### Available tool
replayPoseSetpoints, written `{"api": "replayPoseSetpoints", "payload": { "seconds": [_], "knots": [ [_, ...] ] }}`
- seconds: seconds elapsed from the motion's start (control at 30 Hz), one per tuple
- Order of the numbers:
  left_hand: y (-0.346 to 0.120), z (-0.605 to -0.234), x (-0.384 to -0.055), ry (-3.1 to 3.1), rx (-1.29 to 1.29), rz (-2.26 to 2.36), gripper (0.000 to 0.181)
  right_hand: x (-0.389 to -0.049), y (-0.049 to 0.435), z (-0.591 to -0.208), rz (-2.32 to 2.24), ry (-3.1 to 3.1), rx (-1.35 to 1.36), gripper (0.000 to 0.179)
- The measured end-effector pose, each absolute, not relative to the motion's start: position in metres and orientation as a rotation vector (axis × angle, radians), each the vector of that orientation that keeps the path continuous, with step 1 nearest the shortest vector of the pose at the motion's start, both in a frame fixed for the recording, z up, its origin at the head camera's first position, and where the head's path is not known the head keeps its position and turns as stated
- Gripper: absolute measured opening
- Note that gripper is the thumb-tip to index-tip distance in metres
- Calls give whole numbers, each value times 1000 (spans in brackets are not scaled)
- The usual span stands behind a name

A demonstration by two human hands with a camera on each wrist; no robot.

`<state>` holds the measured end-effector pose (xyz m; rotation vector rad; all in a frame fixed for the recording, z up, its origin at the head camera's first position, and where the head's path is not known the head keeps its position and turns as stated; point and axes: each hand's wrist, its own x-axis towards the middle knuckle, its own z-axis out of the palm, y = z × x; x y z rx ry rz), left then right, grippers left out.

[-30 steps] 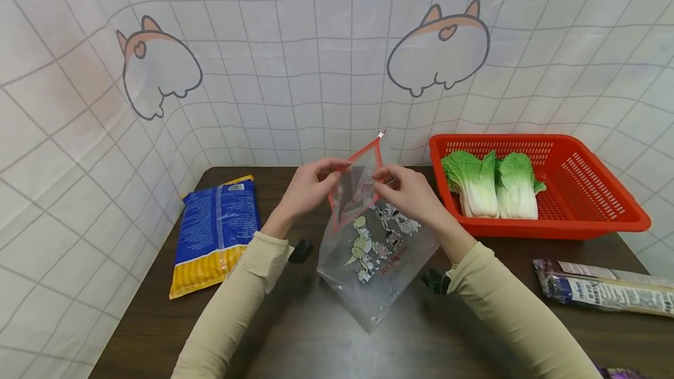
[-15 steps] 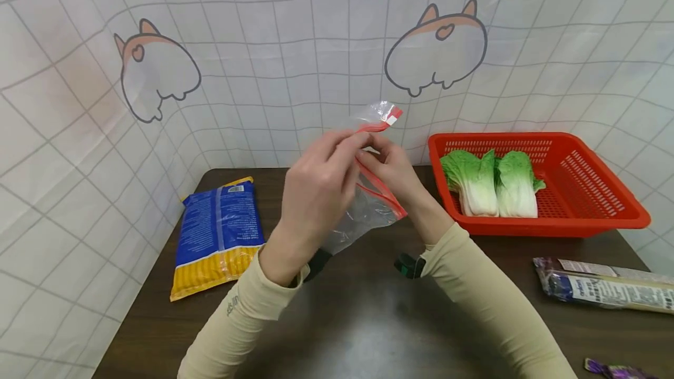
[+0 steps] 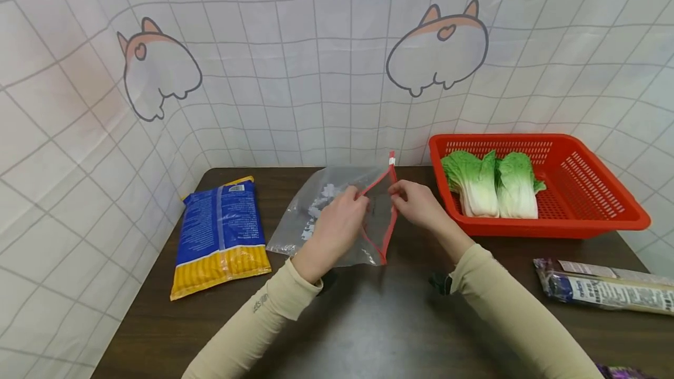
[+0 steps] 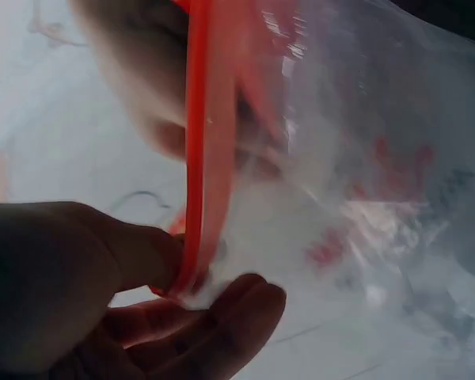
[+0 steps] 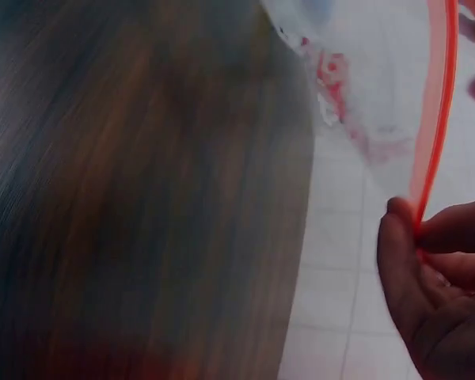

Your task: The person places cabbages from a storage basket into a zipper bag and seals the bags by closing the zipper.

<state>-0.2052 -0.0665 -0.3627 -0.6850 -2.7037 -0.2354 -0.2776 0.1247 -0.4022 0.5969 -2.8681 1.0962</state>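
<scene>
A clear zip bag (image 3: 310,203) with a red-edged mouth and printed figures is held above the dark table, its mouth turned to the right and spread apart. My left hand (image 3: 339,224) pinches the near-left red edge between thumb and fingers; the left wrist view shows the thumb (image 4: 142,253) against that red strip. My right hand (image 3: 416,203) pinches the opposite red edge, as the right wrist view shows with its fingers (image 5: 451,226) on the strip. A white slider sits at the bag's upper corner. Nothing shows inside the bag.
A blue and yellow packet (image 3: 218,238) lies left of the bag. At the back right stands a red basket (image 3: 579,227) holding two leafy cabbages (image 3: 479,189). Long wrapped packages (image 3: 605,288) lie at the right, a purple wrapper (image 3: 621,372) nearer. A white gridded curtain (image 3: 295,45) hangs behind.
The bag has turned from hanging bottom-down toward me to pointing left, its mouth now facing right. My hands came together at the red edge, then moved apart, spreading the mouth.
</scene>
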Motion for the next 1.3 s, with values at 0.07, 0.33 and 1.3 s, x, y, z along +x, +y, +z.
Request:
{"api": "replayPoseSetpoints", "payload": {
  "seconds": [0.07,0.33,1.3],
  "knots": [
    [-68,-372,-210,-2756,-672,-306,17,-277,130,-407,1000,-2864,618,21],
    [-64,-380,-226,-2662,-659,-662,26,-274,130,-406,1169,-2775,737,41],
    [-89,-361,-241,-2525,-472,-664,34,-271,145,-400,1083,-2745,498,42]
  ]
}}
